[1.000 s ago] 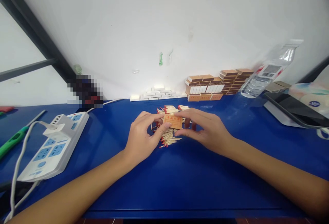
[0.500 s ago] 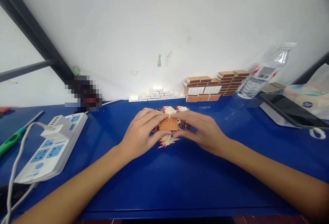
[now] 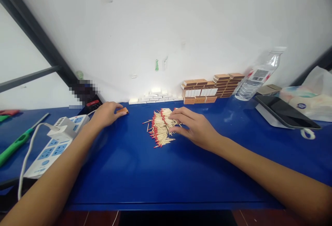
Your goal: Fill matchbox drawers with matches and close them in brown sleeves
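My left hand (image 3: pixel 107 114) is at the left rear of the blue table, its fingers closed round a small orange matchbox (image 3: pixel 122 111). Over the right side of a loose pile of red-tipped matches (image 3: pixel 161 129), my right hand (image 3: pixel 193 127) has thumb and fingers apart, with no object held between them. Part of the pile is hidden behind its fingers. Against the wall stand stacked brown matchboxes (image 3: pixel 199 91) and a low stepped stack of white boxes (image 3: pixel 158 97).
A plastic bottle (image 3: pixel 252 80) leans on the wall. Right of it are a phone (image 3: pixel 286 111) on a white box and a tissue pack (image 3: pixel 306 103). A white power strip (image 3: pixel 54 146) with a cable and a green-handled tool (image 3: pixel 15 147) lie at the left.
My left hand has moved left, carrying the matchbox away from above the matches. The right hand has let go of the box and stays by the pile. The view has shifted slightly.
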Available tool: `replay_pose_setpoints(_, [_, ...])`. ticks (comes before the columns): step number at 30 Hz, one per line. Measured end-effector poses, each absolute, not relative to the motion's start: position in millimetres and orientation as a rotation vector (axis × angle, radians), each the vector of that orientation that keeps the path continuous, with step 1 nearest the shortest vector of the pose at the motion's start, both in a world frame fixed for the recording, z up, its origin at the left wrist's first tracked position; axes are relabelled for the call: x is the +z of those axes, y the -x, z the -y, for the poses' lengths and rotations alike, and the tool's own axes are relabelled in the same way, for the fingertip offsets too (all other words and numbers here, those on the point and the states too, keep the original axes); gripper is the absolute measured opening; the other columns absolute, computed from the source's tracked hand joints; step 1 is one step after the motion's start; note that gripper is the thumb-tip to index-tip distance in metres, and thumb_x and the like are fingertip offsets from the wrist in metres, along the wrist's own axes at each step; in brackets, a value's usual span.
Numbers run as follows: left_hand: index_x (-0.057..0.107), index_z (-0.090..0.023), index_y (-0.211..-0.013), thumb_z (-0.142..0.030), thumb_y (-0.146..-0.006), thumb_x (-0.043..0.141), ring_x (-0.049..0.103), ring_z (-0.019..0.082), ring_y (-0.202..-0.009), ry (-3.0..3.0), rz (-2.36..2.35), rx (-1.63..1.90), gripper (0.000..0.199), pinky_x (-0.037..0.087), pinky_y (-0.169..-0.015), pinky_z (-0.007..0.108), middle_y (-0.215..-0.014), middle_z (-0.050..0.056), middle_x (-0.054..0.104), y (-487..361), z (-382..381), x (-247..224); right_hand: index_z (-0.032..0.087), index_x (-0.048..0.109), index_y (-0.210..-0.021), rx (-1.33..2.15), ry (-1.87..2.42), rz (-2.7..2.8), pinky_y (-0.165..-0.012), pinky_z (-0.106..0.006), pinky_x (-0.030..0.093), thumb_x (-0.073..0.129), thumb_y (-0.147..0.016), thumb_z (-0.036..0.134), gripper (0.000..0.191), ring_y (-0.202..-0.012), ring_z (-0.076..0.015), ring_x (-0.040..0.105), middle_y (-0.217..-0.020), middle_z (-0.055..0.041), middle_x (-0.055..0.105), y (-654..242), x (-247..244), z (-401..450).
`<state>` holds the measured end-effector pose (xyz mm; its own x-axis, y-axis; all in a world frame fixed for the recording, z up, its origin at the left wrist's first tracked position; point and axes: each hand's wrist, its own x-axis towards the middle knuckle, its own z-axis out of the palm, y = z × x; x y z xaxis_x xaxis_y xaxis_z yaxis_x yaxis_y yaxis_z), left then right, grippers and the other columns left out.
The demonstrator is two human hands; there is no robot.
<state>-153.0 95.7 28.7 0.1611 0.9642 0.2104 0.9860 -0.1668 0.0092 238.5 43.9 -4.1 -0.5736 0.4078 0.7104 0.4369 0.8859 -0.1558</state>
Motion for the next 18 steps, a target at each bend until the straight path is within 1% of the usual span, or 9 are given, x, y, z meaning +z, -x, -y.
replay_pose_setpoints(3, [0.076,-0.019,-0.122,-0.061,-0.095,0.059,0.066,0.036,-0.121,2.304,1.888,-0.265,0.053,0.050,-0.103,0.044,-0.128,0.015,0.075,145.5,-109.1,29.1,0.019,0.070,-0.119,-0.074,0.589,2.242,-0.087,-0.040,0.063,0.061,-0.104,0.049,0.035,-0.106,-0.0248,0.073,-0.116,-0.0129,0.075,-237.4,-3.3,-43.2])
replay_pose_setpoints(7, [0.077,-0.020,-0.118,-0.052,-0.094,0.064,0.065,0.034,-0.120,2.322,1.861,-0.274,0.042,0.048,-0.108,0.044,-0.123,0.014,0.074,133.9,-135.4,28.9,0.018,0.071,-0.116,-0.079,0.603,2.249,-0.087,-0.039,0.062,0.059,-0.106,0.048,0.033,-0.103,-0.0233,0.073,-0.114,-0.0126,0.075,-236.7,-0.8,-42.0])
replay_pose_setpoints(9, [0.078,-0.019,-0.114,-0.047,-0.093,0.065,0.065,0.034,-0.118,2.304,1.880,-0.279,0.038,0.048,-0.107,0.045,-0.121,0.015,0.074,130.4,-146.5,27.1,0.018,0.071,-0.115,-0.069,0.607,2.254,-0.086,-0.038,0.061,0.058,-0.107,0.045,0.031,-0.103,-0.0226,0.073,-0.114,-0.0126,0.075,-236.9,0.7,-41.2])
replay_pose_setpoints(14, [0.079,-0.019,-0.091,-0.038,-0.088,0.068,0.066,0.030,-0.108,2.292,1.929,-0.258,0.022,0.050,-0.102,0.041,-0.108,0.014,0.076,129.2,-157.4,22.5,0.016,0.071,-0.113,-0.035,0.630,2.208,-0.082,-0.035,0.059,0.055,-0.109,0.037,0.027,-0.099,-0.0209,0.071,-0.114,-0.0133,0.073,-237.4,3.1,-41.3])
replay_pose_setpoints(16, [0.078,-0.018,-0.089,-0.034,-0.087,0.066,0.067,0.030,-0.106,2.303,1.935,-0.257,0.019,0.051,-0.100,0.040,-0.107,0.014,0.077,130.4,-155.9,24.8,0.016,0.071,-0.111,-0.037,0.648,2.173,-0.080,-0.034,0.058,0.056,-0.109,0.035,0.025,-0.094,-0.0197,0.070,-0.112,-0.0131,0.073,-238.5,3.4,-43.7])
replay_pose_setpoints(18, [0.077,-0.017,-0.090,-0.032,-0.088,0.062,0.069,0.031,-0.103,2.312,1.938,-0.270,0.021,0.052,-0.095,0.040,-0.105,0.014,0.078,130.9,-151.5,31.7,0.015,0.071,-0.107,-0.062,0.677,2.131,-0.076,-0.033,0.055,0.055,-0.109,0.032,0.023,-0.090,-0.0189,0.069,-0.109,-0.0124,0.073,-241.0,4.1,-46.6])
